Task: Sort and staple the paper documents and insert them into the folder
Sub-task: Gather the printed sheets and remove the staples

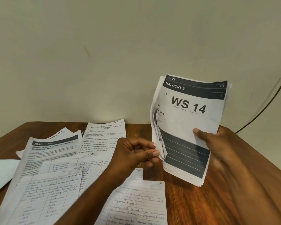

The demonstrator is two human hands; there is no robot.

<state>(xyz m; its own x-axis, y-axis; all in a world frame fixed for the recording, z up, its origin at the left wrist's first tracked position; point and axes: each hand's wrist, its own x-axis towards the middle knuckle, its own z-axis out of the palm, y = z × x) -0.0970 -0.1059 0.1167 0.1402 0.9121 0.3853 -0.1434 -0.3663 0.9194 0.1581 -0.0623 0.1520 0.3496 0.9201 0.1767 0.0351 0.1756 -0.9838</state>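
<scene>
Your right hand grips the stack upright so your left hand's fingers pinch its corner, sorting

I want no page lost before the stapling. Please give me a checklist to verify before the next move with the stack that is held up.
1. Right hand grips the WS 14 stack firmly: ok, thumb on the front sheet.
2. Left hand pinches the stack's left edge: ok.
3. Stack edges aligned: not ok, sheets fan apart at the left edge.
4. All sheets collected: not ok, handwritten pages and printed sheets lie on the table.
5. Stapler within reach: cannot tell, none in view.
6. Folder ready: cannot tell, none is clearly in view.
</scene>
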